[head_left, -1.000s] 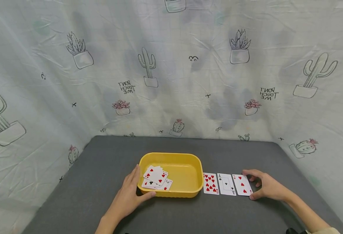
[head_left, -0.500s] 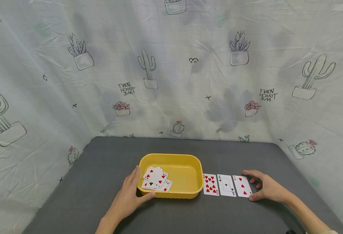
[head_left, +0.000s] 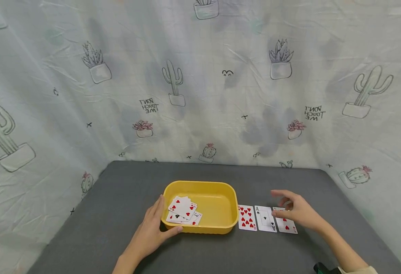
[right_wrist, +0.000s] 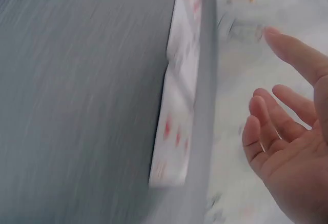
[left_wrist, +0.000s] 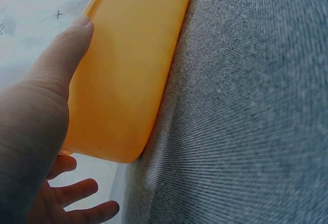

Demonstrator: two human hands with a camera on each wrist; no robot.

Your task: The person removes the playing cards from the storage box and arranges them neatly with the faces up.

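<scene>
Yellow tray (head_left: 221,225) on grey table (head_left: 118,213) steadied at its left wall by left hand (head_left: 150,232), fingers straight, thumb along the front, right hand (head_left: 298,213) raised loosely open, empty, over heart card (head_left: 287,225), ace (head_left: 265,219) and nine of hearts (head_left: 246,217) laid alongside.

Soft, even light throughout; the right wrist view is motion-blurred.
</scene>
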